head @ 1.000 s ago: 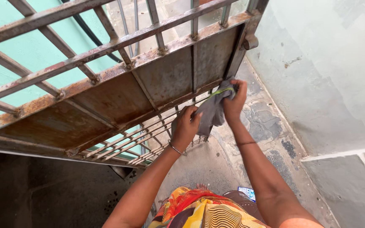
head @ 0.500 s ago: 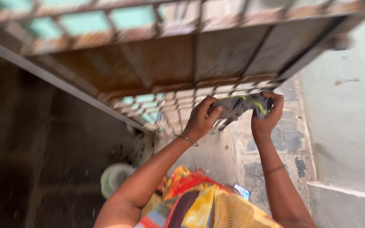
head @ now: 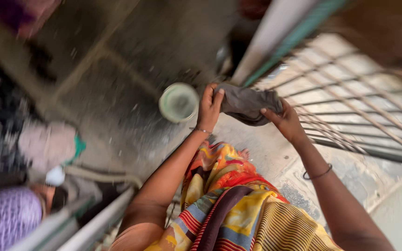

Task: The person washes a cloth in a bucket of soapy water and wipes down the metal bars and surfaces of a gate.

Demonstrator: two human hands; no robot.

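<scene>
Multicolour striped garment [head: 238,204], thin bangles w/ bare arms

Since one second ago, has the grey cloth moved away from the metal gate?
Yes. The grey cloth was pressed on the metal gate; now both hands hold it off the bars, nearer the round container on the floor.

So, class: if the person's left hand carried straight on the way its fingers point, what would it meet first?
The left hand points up-frame, gripping the dark grey cloth. Beyond it, probably the pale gate frame bar; blur leaves depth unclear.
</scene>
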